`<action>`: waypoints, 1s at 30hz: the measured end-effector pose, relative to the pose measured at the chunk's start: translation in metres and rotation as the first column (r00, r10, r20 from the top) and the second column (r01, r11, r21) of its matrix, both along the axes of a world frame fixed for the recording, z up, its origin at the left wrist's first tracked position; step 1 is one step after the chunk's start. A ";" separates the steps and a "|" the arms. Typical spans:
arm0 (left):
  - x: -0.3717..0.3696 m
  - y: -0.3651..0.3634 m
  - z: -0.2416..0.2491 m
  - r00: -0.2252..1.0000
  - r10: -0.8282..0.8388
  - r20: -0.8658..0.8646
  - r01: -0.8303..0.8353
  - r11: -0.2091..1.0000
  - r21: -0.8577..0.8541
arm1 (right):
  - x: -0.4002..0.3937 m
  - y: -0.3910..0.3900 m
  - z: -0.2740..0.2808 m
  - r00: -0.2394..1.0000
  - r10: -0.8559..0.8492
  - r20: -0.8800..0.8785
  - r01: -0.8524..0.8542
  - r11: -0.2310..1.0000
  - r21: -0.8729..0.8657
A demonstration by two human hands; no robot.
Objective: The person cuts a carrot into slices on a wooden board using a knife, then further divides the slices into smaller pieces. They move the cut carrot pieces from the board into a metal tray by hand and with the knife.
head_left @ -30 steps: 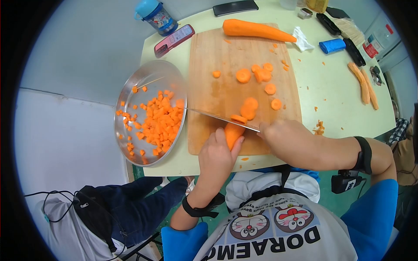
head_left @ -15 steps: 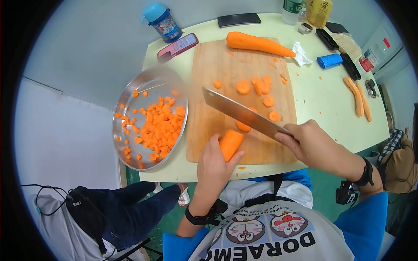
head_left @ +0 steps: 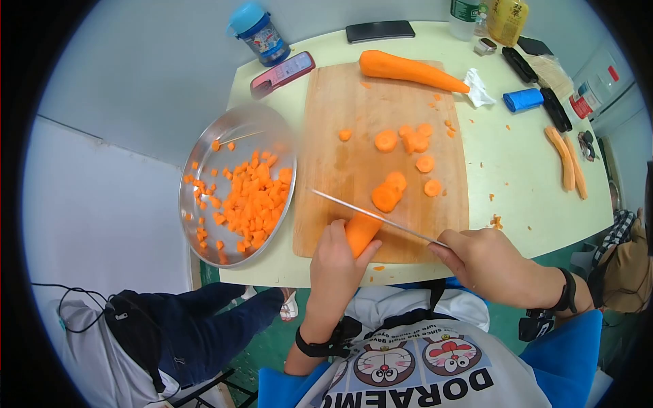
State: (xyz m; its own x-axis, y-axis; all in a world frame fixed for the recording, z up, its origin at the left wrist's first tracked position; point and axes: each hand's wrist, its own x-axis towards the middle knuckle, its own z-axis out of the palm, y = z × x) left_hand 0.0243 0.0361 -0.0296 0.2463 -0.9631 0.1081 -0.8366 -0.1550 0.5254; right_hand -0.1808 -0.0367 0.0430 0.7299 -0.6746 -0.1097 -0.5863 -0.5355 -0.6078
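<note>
My left hand (head_left: 335,262) pins a short carrot stub (head_left: 360,231) to the near edge of the wooden cutting board (head_left: 340,163). My right hand (head_left: 486,262) grips the handle of a kitchen knife (head_left: 374,216), whose blade lies edge-down across the top end of the stub. Several round carrot slices (head_left: 401,149) lie scattered in the middle of the board. A whole peeled carrot (head_left: 411,70) rests along the board's far edge.
A steel bowl (head_left: 231,129) of diced carrot overhangs the table's left edge beside the board. Carrot peels (head_left: 568,160), a blue roll (head_left: 522,99), phones (head_left: 282,71), a blue-lidded cup (head_left: 258,30) and bottles sit around the table. Another person's legs (head_left: 204,319) are lower left.
The knife was lifted with its blade flat to the camera half a second ago; it has come back down onto the carrot stub. A fresh slice lies by the blade.
</note>
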 end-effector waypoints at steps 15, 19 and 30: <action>-0.008 0.010 -0.001 0.994 0.038 -0.101 -0.041 0.999 -0.030 | -0.007 0.008 -0.006 0.997 0.064 -0.044 -0.066 0.997 -0.036; -0.007 0.010 -0.007 0.998 0.039 -0.051 -0.040 0.999 -0.025 | -0.006 0.009 -0.012 0.997 0.075 -0.022 -0.077 0.993 -0.092; -0.011 0.003 -0.011 0.987 0.116 -0.111 -0.128 0.987 -0.099 | -0.005 0.007 -0.007 0.991 0.127 -0.039 -0.127 0.992 0.015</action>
State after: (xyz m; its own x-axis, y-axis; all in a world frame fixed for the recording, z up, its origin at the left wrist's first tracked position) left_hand 0.0129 0.0392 -0.0405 0.3766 -0.9097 0.1747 -0.7543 -0.1916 0.6280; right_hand -0.1858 -0.0296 0.0356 0.8045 -0.5752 -0.1479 -0.5377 -0.5998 -0.5925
